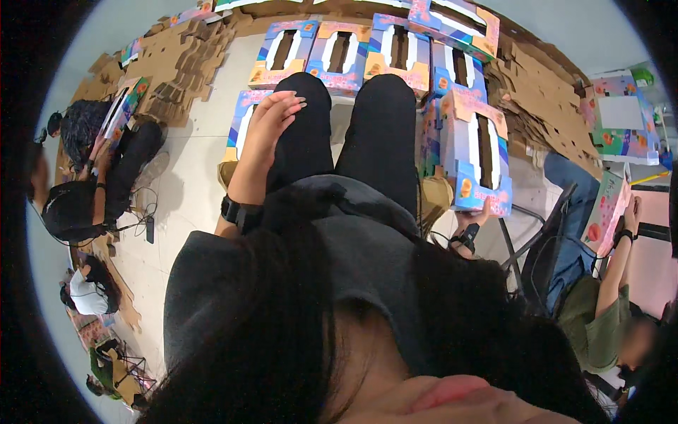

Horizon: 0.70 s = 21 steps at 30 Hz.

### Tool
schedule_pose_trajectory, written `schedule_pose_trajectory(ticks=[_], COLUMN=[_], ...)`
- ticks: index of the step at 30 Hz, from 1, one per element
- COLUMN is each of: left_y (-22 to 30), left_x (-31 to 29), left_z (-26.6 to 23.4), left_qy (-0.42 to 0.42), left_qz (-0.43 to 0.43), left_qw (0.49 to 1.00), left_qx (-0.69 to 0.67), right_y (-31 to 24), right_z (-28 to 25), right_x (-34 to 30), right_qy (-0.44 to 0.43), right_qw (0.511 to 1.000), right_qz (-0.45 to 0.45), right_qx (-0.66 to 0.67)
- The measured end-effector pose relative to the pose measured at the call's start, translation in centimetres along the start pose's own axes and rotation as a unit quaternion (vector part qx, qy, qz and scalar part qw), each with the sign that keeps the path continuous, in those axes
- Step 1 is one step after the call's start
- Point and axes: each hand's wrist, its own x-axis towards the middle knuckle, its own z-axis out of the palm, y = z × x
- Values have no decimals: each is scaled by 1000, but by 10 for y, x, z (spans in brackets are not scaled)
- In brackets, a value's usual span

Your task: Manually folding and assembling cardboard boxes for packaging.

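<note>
At my right side my right hand (474,218) grips the near lower edge of a colourful cardboard box (458,159) in pink, blue and yellow. This box has a long slot in its upper face, bordered in white, with brown showing inside. Part of my right hand is hidden under the box edge. Over my left knee my left hand (274,116) is raised, its fingers loosely bent with nothing in them. Beyond my knees stands a row of similar boxes (339,56), and another box (244,116) is partly hidden behind my left forearm.
Flat brown cardboard pieces lie stacked at the right (540,92) and far left (185,67). A co-worker (597,318) at the right holds a box (605,212) beside a dark metal frame. Another person (78,201) sits at the left on the tiled floor (187,169) side.
</note>
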Motion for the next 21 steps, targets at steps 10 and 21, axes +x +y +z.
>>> schedule_pose_trajectory(ticks=[10,21], left_y=[-2,-8], left_x=[5,3], left_z=[7,10], left_qy=[-13,-3], left_qz=[-7,5], left_qw=[1000,999], left_qx=[-2,37], right_y=[16,18], right_z=[-30,-44], right_x=[19,42], right_qy=[146,132], right_qw=[986,988], right_qz=[78,71], right_qx=[-11,-36])
